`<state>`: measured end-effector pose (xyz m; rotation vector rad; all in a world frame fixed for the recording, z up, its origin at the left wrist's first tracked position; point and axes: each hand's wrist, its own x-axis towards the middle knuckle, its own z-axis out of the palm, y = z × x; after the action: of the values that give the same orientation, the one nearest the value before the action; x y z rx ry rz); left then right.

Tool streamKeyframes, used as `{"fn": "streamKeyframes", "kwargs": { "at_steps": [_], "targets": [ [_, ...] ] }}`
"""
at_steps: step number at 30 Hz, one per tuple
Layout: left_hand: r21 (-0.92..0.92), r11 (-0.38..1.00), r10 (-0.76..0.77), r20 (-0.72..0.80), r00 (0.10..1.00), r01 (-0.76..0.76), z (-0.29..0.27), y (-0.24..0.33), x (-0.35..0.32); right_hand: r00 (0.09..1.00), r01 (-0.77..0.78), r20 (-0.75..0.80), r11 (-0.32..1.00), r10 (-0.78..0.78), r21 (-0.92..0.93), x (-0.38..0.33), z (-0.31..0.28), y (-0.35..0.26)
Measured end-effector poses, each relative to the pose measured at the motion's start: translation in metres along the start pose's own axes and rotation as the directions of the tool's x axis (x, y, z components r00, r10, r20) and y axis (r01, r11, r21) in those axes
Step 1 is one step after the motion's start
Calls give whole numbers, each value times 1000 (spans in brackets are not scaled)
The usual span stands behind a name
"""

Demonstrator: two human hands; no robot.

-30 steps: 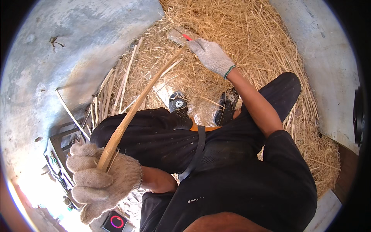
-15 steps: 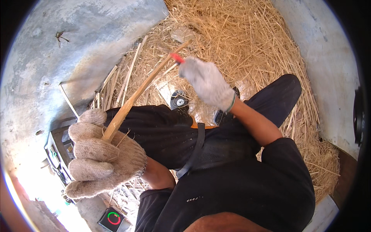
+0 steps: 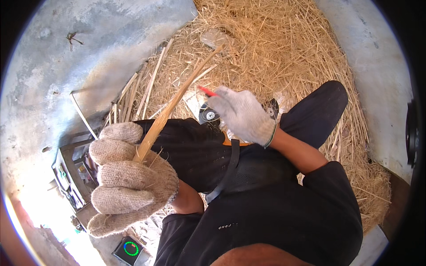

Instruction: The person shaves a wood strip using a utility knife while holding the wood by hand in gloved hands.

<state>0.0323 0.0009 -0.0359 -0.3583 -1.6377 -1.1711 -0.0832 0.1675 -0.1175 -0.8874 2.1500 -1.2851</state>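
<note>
My left hand (image 3: 133, 177), in a beige knitted glove, is closed around the thick end of a bamboo strip (image 3: 165, 114). The pale, tapering strip slants up and away to a thin tip over the straw. To its right, my right hand (image 3: 244, 113), in a whitish knitted glove, is closed on a slim red tool (image 3: 206, 91). Only the tool's red end pokes out toward the strip, with a small gap between them. Fingers and glove hide the rest, so its kind cannot be made out.
Straw and shavings (image 3: 275, 44) cover the floor around my legs. Several long split strips (image 3: 153, 82) lie at the left by a grey wall (image 3: 88, 53). A wooden rack (image 3: 73, 177) stands at the lower left, near a small dark device (image 3: 128, 250) with a lit green ring.
My right hand has drawn back toward me with the red tool, away from the strip. My left hand and the strip have shifted slightly right and nearer.
</note>
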Motion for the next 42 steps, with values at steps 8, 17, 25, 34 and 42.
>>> {"fn": "streamKeyframes", "kwargs": {
  "at_steps": [8,17,25,34,42],
  "targets": [
    [-1,998,-55,30,998,55,-6,6,2,990,-102,-111,988,90,-112,28,18,45],
    [-47,998,34,-19,999,-35,6,2,-1,997,74,-29,997,-74,-11,6,17,14],
    [-60,998,-12,140,990,21,7,6,5,981,-115,-163,993,110,-23,29,-9,44],
    [-170,977,-128,14,992,129,-2,8,2,992,-124,-36,987,121,-101,34,18,46],
    [-173,979,-105,46,993,112,8,5,-2,952,-302,-102,940,289,-159,49,-21,92]
  ]
}}
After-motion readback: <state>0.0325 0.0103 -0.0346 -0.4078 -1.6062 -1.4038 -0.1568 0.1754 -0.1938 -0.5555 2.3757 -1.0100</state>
